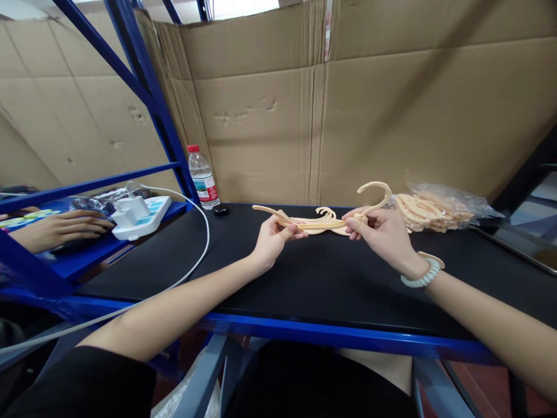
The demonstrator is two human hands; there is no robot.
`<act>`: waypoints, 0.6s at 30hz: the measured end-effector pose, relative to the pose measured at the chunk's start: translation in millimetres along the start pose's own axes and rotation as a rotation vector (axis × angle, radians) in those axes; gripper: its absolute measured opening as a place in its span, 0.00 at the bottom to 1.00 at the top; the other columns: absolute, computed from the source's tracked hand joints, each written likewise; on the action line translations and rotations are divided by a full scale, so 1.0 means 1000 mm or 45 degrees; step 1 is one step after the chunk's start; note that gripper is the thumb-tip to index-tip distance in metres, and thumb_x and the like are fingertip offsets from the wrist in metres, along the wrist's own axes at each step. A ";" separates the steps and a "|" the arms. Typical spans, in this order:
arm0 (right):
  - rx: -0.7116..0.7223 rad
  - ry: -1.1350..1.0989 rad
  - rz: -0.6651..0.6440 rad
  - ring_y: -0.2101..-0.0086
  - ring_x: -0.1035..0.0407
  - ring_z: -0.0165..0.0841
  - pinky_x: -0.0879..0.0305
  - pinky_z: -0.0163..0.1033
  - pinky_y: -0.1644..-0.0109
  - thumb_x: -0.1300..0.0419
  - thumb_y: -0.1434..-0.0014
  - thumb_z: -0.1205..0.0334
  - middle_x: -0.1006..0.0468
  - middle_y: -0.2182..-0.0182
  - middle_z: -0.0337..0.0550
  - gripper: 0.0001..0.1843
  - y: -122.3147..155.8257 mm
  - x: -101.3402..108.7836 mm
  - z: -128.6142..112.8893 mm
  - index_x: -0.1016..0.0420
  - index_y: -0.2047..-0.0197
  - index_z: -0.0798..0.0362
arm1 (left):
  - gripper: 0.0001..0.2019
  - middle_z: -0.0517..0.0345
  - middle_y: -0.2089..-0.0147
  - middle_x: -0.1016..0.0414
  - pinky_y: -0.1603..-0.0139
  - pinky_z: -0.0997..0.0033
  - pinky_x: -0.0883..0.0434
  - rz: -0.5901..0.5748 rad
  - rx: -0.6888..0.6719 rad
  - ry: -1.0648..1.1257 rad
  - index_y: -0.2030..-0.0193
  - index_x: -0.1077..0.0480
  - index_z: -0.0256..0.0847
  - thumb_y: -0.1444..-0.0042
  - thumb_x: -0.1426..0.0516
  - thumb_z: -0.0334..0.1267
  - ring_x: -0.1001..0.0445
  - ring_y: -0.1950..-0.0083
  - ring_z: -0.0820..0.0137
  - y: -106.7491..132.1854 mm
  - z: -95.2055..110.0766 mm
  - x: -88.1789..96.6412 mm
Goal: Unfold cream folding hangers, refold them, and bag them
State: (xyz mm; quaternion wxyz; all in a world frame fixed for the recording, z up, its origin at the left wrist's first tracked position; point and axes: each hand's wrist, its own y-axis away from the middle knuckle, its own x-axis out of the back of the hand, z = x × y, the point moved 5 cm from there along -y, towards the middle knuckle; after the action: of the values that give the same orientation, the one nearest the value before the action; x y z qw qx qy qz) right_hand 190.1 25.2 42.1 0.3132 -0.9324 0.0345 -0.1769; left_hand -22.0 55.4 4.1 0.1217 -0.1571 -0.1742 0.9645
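A pale peach clothes hanger [375, 191] is held above the black tabletop, its hook curving up on the right. My left hand [274, 239] pinches one arm of it, whose tip sticks out to the left past the fingers. Close to the base of the hook, my right hand [383, 231] has its fingers closed on the same hanger. Behind the hands, more hangers [326, 216] of that colour lie on the table, partly covered by the held one. My right wrist wears a pale beaded bracelet.
Hangers in a clear plastic bag [439, 209] lie at right. A water bottle [203, 180] stands at back left beside a small black object [221, 209]. A white cable [208, 232] loops past a power strip [143, 216]. Another person's hand [72, 227] rests far left. Cardboard [261, 116] walls the back.
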 end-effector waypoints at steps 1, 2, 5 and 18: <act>-0.030 -0.024 0.005 0.79 0.29 0.31 0.29 0.36 0.76 0.37 0.47 0.53 0.23 0.76 0.45 0.14 -0.002 0.001 0.003 0.23 0.71 0.57 | 0.16 0.51 0.64 0.23 0.60 0.68 0.22 0.002 0.018 -0.001 0.70 0.36 0.34 0.54 0.33 0.37 0.21 0.68 0.69 0.000 -0.001 0.000; -0.058 -0.055 0.005 0.79 0.30 0.31 0.29 0.36 0.75 0.36 0.48 0.52 0.23 0.78 0.44 0.15 -0.004 0.002 0.005 0.23 0.70 0.57 | 0.15 0.51 0.65 0.23 0.60 0.68 0.23 0.004 0.036 -0.005 0.70 0.37 0.34 0.53 0.33 0.36 0.21 0.68 0.69 0.000 -0.001 0.000; -0.139 -0.158 -0.023 0.78 0.30 0.31 0.29 0.36 0.73 0.33 0.51 0.49 0.25 0.79 0.43 0.19 -0.010 0.005 0.013 0.25 0.68 0.58 | 0.13 0.51 0.67 0.23 0.62 0.71 0.24 0.043 0.104 -0.010 0.70 0.35 0.33 0.52 0.34 0.34 0.21 0.68 0.69 -0.001 -0.001 0.003; -0.434 -0.313 -0.108 0.77 0.32 0.28 0.33 0.33 0.74 0.31 0.54 0.52 0.26 0.78 0.44 0.18 -0.022 0.014 0.040 0.29 0.71 0.59 | 0.14 0.58 0.69 0.26 0.78 0.80 0.36 0.348 -0.022 -0.088 0.64 0.32 0.36 0.58 0.35 0.34 0.33 0.80 0.80 -0.017 0.034 0.034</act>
State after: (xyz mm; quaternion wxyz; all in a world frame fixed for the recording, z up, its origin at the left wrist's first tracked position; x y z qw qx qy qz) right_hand 216.8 63.4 29.7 0.1450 -0.9871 -0.0139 -0.0663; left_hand -61.8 70.7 31.8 -0.0183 -0.1469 -0.1635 0.9754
